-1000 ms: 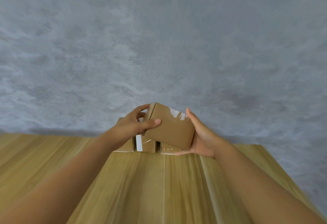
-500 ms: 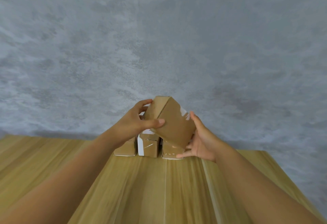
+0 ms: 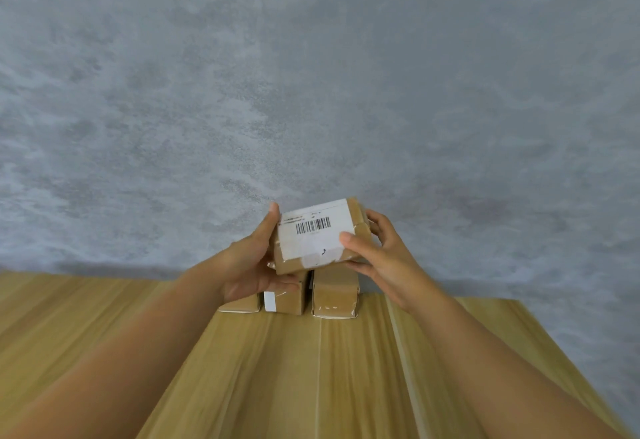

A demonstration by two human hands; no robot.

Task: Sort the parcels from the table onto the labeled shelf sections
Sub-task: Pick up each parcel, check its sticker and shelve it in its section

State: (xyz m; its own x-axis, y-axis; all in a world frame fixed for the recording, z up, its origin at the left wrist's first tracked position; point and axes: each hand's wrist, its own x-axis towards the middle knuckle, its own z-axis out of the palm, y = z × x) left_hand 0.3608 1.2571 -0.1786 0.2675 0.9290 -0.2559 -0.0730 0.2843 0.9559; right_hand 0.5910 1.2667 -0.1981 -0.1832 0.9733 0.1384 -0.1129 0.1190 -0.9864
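I hold a small brown cardboard parcel (image 3: pixel 317 236) in the air above the far edge of the wooden table (image 3: pixel 311 369). Its white label with a barcode faces me. My left hand (image 3: pixel 252 262) grips its left side, thumb up along the edge and fingers underneath. My right hand (image 3: pixel 377 251) grips its right side with the thumb lying on the label. Below it, three more brown parcels stand in a row on the table: a left one (image 3: pixel 239 305) mostly hidden by my left hand, a middle one (image 3: pixel 287 296) and a right one (image 3: pixel 334 294).
A grey mottled wall (image 3: pixel 311 92) rises right behind the table's far edge. The table's right edge runs diagonally at the lower right. No shelf is in view.
The held parcel has been turned over between both hands, so its white barcode label now faces me instead of plain cardboard. My right thumb has come onto the label.
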